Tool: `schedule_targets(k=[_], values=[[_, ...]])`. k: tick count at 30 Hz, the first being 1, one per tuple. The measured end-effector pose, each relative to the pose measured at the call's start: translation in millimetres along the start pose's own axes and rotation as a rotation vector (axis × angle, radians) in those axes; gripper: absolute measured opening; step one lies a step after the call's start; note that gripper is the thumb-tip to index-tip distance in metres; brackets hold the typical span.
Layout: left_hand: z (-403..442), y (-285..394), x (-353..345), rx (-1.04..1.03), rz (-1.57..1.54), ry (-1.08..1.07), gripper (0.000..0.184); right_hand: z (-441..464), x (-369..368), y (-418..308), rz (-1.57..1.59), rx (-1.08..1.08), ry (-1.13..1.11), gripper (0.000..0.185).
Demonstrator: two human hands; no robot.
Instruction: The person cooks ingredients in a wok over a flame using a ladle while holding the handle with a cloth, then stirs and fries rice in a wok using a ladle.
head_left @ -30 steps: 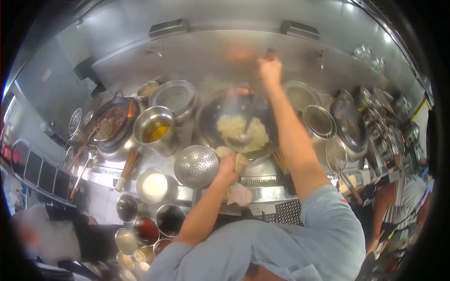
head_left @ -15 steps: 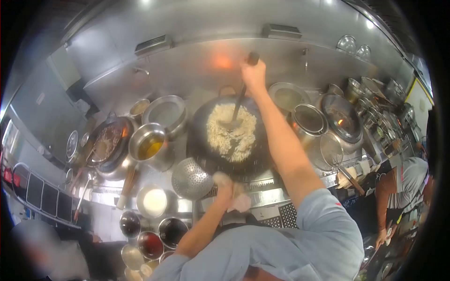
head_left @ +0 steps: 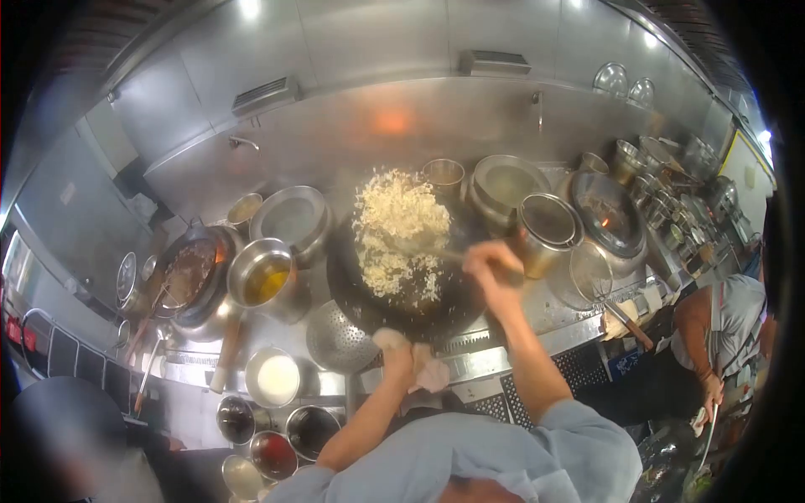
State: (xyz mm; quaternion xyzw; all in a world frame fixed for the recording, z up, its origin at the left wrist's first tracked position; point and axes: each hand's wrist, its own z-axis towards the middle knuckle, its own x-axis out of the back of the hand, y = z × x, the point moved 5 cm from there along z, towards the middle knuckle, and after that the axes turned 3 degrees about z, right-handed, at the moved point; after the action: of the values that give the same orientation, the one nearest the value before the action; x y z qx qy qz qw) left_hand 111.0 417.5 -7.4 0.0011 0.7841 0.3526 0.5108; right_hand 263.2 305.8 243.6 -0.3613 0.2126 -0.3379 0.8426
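Note:
Pale yellow-white fried rice [head_left: 402, 205] is tossed up over the dark wok [head_left: 369, 314], with loose grains in the air. My left hand [head_left: 401, 362] is closed around a folded cloth [head_left: 432, 375] at the wok's near rim; the grip under the cloth is hidden. My right hand [head_left: 496, 268] is wrapped around the handle of a long wok ladle [head_left: 451, 254], to the right of the wok. The ladle points left into the rice, which covers its head. A perforated strainer [head_left: 340, 337] lies beside the wok, left of my left hand.
A pot of yellow oil [head_left: 262, 272] stands left of the wok, with sauce containers [head_left: 272, 454] nearer me. Another wok [head_left: 197, 272] is at far left. A sieve-topped pot [head_left: 549, 220] and a wok with flame [head_left: 608, 214] are right. A co-worker [head_left: 721, 327] works at far right.
My right hand has come down and toward me from high above the wok, swinging the ladle from upright to nearly level. The rice has gone from lying in the wok to flying upward.

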Motion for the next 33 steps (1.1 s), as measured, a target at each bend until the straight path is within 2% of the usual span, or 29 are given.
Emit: schedule_targets(k=[2,3,4,5,6,7,9,10,12,13,15,17,18,20,21,23,25,28,29,30,32,33], values=[[39.7,5.8,16.6,0.008,-0.117,-0.214,0.013,-48.9,11.9,-4.4,-0.249,-0.024,-0.011,0.027],[58.0,17.1,6.8,0.014,-0.011,-0.101,0.013,-78.6,19.3,5.5,-0.186,-0.094,0.049,0.031],[75.2,30.0,-2.7,0.045,0.133,0.046,0.013,-107.1,34.3,13.7,-0.534,0.003,-0.022,0.035],[81.6,40.5,-8.5,0.096,0.248,0.170,0.014,-160.7,60.0,60.6,-0.406,-0.436,-0.029,0.027],[86.6,47.3,-11.8,0.142,0.321,0.250,0.014,-192.1,71.3,74.7,-0.779,-0.736,-0.214,0.031],[90.3,43.8,-7.2,0.147,0.304,0.245,0.017,-240.1,88.8,110.5,-0.816,-1.022,-0.606,0.037],[66.8,40.8,-10.8,0.281,0.141,0.020,0.023,-321.4,107.5,164.9,-0.863,-0.979,-1.076,0.039],[48.0,38.8,-15.4,0.346,0.056,-0.093,0.026,-329.6,115.0,170.5,-0.921,-1.016,-0.945,0.044],[-2.4,39.1,-19.5,0.375,0.432,-0.022,0.037,-344.8,128.7,179.3,-1.020,-1.086,-0.702,0.055],[-28.1,38.7,-22.3,0.416,0.562,0.009,0.043,-357.0,136.2,205.2,-0.999,-1.086,-0.717,0.066],[-62.8,34.7,-15.2,0.530,0.549,0.029,0.047,-356.8,139.6,216.2,-0.966,-1.150,-0.911,0.065],[-96.0,31.3,-0.5,0.593,0.477,0.034,0.046,-420.7,171.1,299.4,-1.104,-1.020,-1.054,0.060],[-108.4,35.4,9.2,0.538,0.485,0.088,0.047,-452.6,187.0,340.8,-1.174,-0.949,-1.119,0.057],[-135.6,49.3,29.3,0.432,0.507,0.195,0.050,-433.5,177.6,336.0,-1.022,-1.106,-1.358,0.052],[-150.2,56.0,39.3,0.368,0.504,0.221,0.051,-434.6,176.8,340.5,-0.998,-1.265,-1.362,0.041],[-176.0,67.8,56.6,0.250,0.512,0.262,0.053,-441.2,160.1,333.9,-1.084,-1.061,-1.414,0.034],[-197.4,66.5,45.3,0.297,0.676,0.397,0.053,-450.2,150.3,325.8,-1.168,-0.875,-1.423,0.028],[-222.9,61.8,14.7,0.331,0.921,0.562,0.055,-444.2,148.4,333.6,-0.793,-1.068,-1.507,0.023],[-213.1,48.9,-13.5,0.339,0.719,0.325,0.063,-438.6,148.3,338.4,-0.824,-1.199,-1.283,0.021],[-206.2,36.5,-42.7,0.383,0.500,0.101,0.073,-436.8,147.7,339.1,-0.827,-1.151,-1.351,0.025],[-183.7,26.1,-33.0,0.354,0.743,-0.068,0.078,-425.1,144.1,323.5,-0.833,-1.057,-1.499,0.033],[-185.1,25.3,-35.3,0.387,0.685,-0.067,0.078,-417.5,142.5,311.6,-0.854,-1.114,-1.375,0.033]])
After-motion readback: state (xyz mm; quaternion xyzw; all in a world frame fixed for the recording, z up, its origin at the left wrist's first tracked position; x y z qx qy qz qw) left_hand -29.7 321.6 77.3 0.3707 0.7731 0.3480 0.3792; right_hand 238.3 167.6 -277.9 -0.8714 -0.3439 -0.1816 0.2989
